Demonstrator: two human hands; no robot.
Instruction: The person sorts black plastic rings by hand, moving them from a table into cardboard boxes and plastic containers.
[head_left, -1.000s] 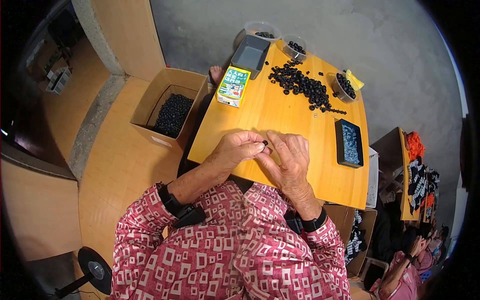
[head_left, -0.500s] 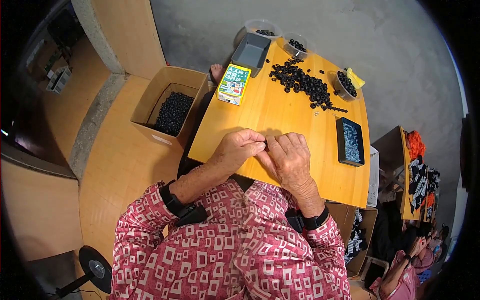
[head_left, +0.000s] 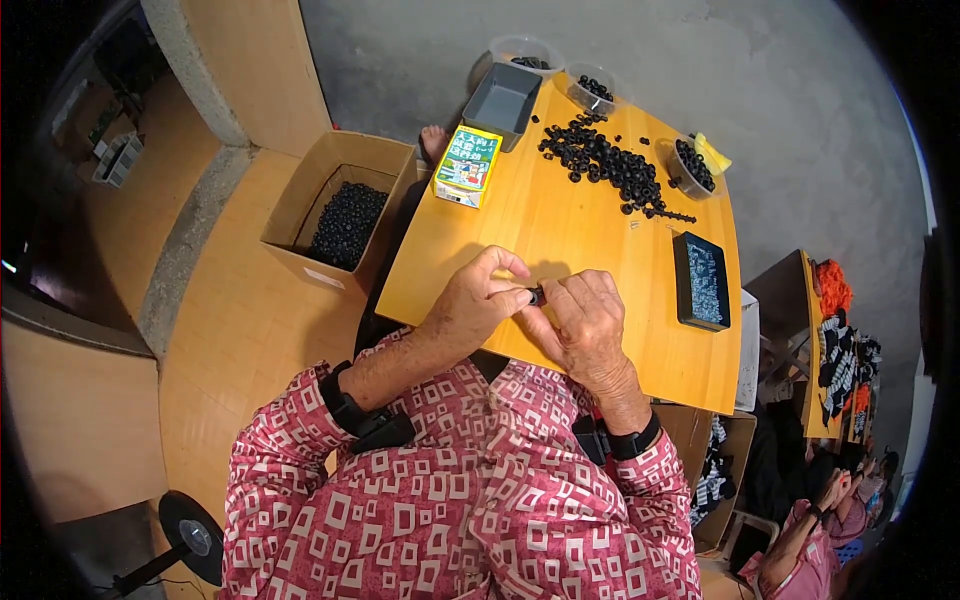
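Note:
My left hand (head_left: 475, 305) and my right hand (head_left: 585, 320) meet over the near edge of a yellow wooden table (head_left: 560, 240). Between their fingertips sits a small black part (head_left: 537, 296), pinched from both sides and mostly hidden by the fingers. A heap of black rings (head_left: 600, 165) lies at the far side of the table. To my right on the table rests a black tray (head_left: 700, 280) holding small pale pieces.
A cardboard box of black parts (head_left: 345, 220) stands on the floor to the left. A green and yellow carton (head_left: 468, 165), a grey bin (head_left: 503, 100) and clear tubs of rings (head_left: 690, 165) line the table's far end. Another person (head_left: 815, 540) sits at lower right.
Both hands have stayed together at the table's near edge; the fingers have shifted slightly around the small black part.

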